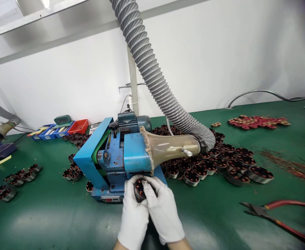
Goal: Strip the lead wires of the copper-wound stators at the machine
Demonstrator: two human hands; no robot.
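Both my hands wear white gloves and meet in front of a blue belt-driven machine (138,152). Between them is a round motor stator (139,190) with dark slots and copper windings. My left hand (133,211) wraps round its left side. The fingers of my right hand (162,208) are bent over its face and right edge, pinching near the windings; whether they hold a wire end cannot be made out. The stator is just below the machine's hooded front, partly covered by my fingers.
A grey ribbed hose (154,73) runs down to a translucent funnel (173,147) on the machine. Many stators (238,175) crowd the bench to the right. Red-handled cutting pliers (262,210) lie front right, loose copper wires (290,166) behind them. Red rings (256,122) and small bins (78,126) stand farther back.
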